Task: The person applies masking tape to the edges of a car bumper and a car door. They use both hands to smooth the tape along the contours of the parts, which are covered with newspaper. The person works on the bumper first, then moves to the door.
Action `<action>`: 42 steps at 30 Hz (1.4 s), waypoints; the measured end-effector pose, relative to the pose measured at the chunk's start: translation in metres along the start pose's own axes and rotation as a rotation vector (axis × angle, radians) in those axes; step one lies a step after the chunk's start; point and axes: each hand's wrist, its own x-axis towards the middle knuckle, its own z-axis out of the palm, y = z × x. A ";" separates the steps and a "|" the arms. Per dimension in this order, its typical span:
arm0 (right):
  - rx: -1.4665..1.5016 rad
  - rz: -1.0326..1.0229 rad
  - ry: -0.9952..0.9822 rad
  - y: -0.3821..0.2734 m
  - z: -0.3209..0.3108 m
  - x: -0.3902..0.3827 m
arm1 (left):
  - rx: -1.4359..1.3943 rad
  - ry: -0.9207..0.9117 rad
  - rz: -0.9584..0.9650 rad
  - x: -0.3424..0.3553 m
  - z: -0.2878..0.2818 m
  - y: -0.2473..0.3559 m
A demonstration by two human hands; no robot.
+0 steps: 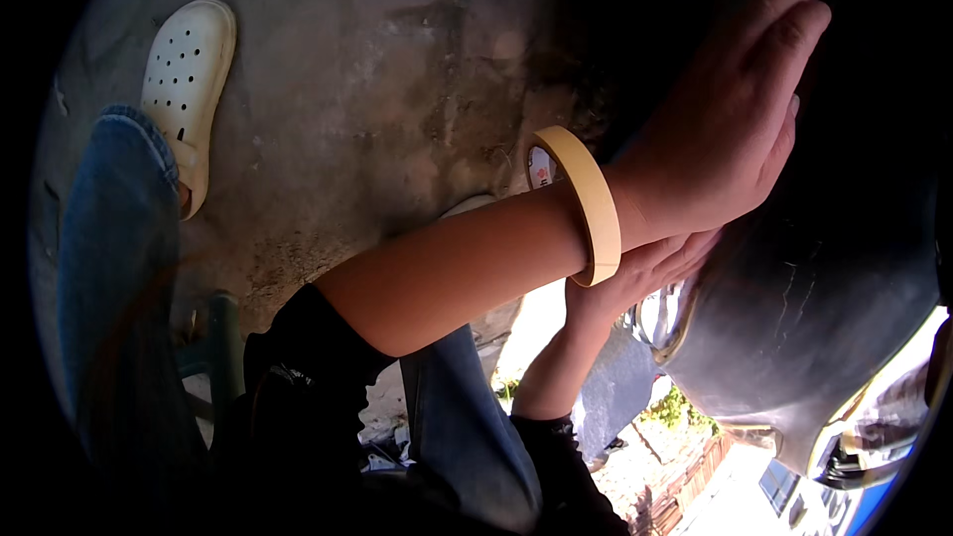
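Note:
My left hand (735, 109) lies stretched out along a dark, curved vehicle panel (804, 298), its fingers straight and close together at the upper right. A roll of pale yellow masking tape (600, 218) hangs around that wrist like a bracelet. Lower down and partly behind it, my right hand (645, 273) also rests against the panel with fingers extended; part of it is hidden by the left wrist and tape. Whether anything thin lies under either palm is hidden.
Stained concrete floor (377, 69) fills the upper left. A white perforated clog (189, 69) is on my foot below a jeans leg (114, 228). A dark green plastic stool (223, 337) shows beneath me. Sunlit brickwork (685, 476) and plants (675, 407) appear at lower right.

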 end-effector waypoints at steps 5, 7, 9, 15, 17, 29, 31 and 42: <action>-0.043 -0.034 -0.022 -0.008 -0.007 0.015 | 0.028 0.030 -0.136 -0.014 -0.047 -0.003; -0.032 -0.052 -0.023 -0.010 -0.007 0.021 | 0.114 -0.008 -0.167 -0.023 -0.051 0.000; -0.022 -0.063 -0.019 -0.014 -0.006 0.029 | 0.163 -0.045 -0.114 -0.026 -0.049 0.000; -0.062 -0.036 0.023 -0.030 -0.002 0.057 | -0.071 -0.068 -0.409 -0.025 -0.038 0.006; -0.016 -0.102 0.047 -0.032 0.000 0.060 | -0.118 -0.010 -0.468 -0.022 -0.037 0.003; -0.004 -0.047 0.004 -0.041 -0.011 0.079 | 0.014 -0.012 -0.281 -0.008 -0.034 0.012; 0.039 -0.058 0.012 -0.043 -0.014 0.080 | 0.073 -0.012 -0.156 -0.004 -0.036 0.008; 0.191 -0.231 0.050 -0.022 -0.009 0.081 | 0.458 -0.141 0.167 0.012 -0.031 -0.016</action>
